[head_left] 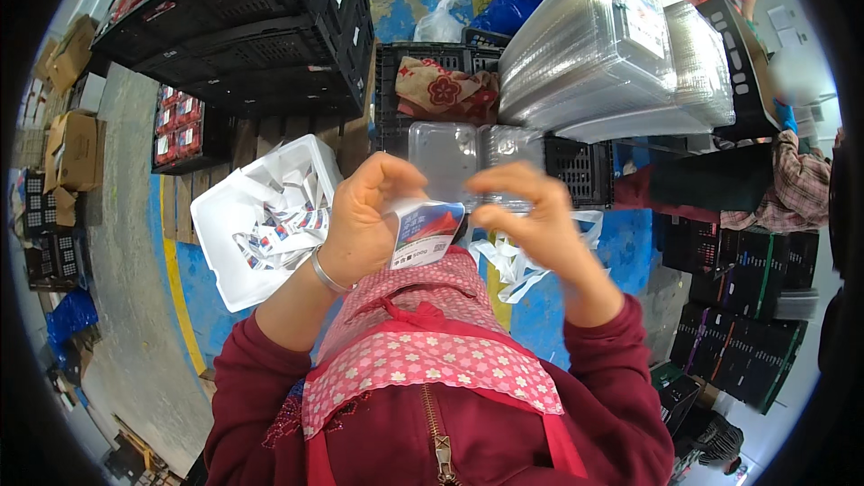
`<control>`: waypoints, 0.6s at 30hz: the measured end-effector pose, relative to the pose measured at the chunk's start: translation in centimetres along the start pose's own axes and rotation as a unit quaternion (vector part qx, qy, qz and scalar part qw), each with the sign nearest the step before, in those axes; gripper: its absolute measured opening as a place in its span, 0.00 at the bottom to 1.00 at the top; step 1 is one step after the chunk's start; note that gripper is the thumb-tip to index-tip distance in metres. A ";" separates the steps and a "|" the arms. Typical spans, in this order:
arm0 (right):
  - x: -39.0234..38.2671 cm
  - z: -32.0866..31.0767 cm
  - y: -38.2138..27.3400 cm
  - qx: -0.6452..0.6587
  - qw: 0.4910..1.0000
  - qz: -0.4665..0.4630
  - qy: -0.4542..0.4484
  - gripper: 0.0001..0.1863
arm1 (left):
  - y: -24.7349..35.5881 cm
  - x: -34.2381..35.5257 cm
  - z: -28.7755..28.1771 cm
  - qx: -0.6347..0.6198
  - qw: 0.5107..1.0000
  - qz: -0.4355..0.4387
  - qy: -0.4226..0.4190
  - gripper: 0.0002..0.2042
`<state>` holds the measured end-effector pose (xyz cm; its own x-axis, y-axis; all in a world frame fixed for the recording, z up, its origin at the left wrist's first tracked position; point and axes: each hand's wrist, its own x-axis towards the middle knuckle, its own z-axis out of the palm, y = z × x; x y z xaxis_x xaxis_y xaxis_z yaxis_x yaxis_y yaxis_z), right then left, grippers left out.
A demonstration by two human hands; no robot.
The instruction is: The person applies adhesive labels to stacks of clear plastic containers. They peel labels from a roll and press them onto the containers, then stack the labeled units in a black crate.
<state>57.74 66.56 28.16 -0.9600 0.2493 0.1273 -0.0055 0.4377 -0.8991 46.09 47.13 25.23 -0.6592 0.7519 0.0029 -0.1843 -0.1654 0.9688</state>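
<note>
My left hand (367,211) is closed on a printed paper label (427,236) with a red and blue picture, held in front of my apron. Just to the right of it, my right hand (531,216) hovers with curved fingers and thumb apart, a little blurred, and nothing shows between them. Beyond the hands lie a clear plastic tray (443,148) and a few clear lidded boxes (511,146). A white foam box (218,247) at my left holds a pile of similar printed labels (286,227).
Tall stacks of clear plastic containers (594,54) stand far right beside a patterned cloth (445,90). Black crates (261,31) tower at far left. A white plastic bag (517,265) lies below my right hand. Another person in a plaid sleeve (776,184) is at the right.
</note>
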 end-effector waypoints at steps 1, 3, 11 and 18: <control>-0.6 2.0 0.3 0.076 0.996 0.052 -0.006 0.11 | -0.3 -0.3 -0.2 0.001 1.000 -0.005 0.005 0.19; -1.2 3.5 0.5 0.141 0.987 0.080 -0.002 0.08 | -1.2 -1.0 -1.1 0.099 0.995 0.000 -0.001 0.20; 0.3 3.0 2.7 0.181 0.944 0.027 0.274 0.07 | -7.3 -6.3 -7.6 0.238 0.964 -0.084 0.087 0.09; 3.1 8.1 16.7 0.064 0.951 0.282 0.114 0.25 | -6.0 -7.9 -7.2 0.234 0.969 -0.031 0.068 0.10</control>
<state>52.43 67.67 10.13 -0.7354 0.5997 -0.3156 0.4439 0.0744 -0.8930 47.17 37.54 17.65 -0.7530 0.6552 -0.0612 0.1025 0.2086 0.9726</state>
